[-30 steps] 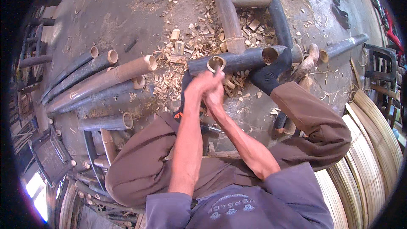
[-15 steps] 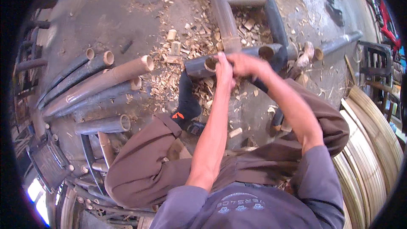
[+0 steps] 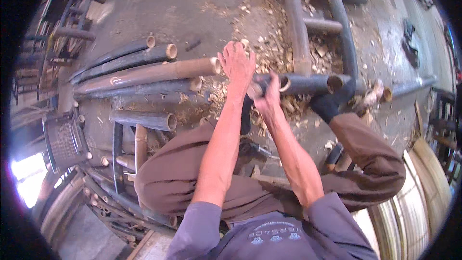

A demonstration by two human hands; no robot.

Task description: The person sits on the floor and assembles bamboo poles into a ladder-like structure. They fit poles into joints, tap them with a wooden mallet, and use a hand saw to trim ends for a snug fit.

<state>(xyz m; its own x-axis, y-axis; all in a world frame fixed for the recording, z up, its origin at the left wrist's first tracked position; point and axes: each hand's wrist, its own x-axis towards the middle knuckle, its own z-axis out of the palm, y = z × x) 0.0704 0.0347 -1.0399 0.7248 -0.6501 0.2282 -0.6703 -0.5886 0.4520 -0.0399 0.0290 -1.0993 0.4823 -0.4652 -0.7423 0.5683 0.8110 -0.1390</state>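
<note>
Both hands are gripping 1 dark, hollow bamboo pole (image 3: pixel 308 84) lying on the floor (image 3: pixel 192 0): left hand (image 3: pixel 237 62) spread over its end, right hand (image 3: pixel 267 95) clamped beside it. Pale wood chips (image 3: pixel 269 33) are littering around 5 smooth round poles (image 3: pixel 144 74).

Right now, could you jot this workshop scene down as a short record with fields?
Place: concrete floor littered with wood chips
Left hand: raised over the end of a dark bamboo pole; contact cannot be told
Right hand: gripping that pole near its open end
Foot: dark sock pressed against the pole
To the person's left: cut bamboo poles lying side by side
Further off: bamboo frame
</note>
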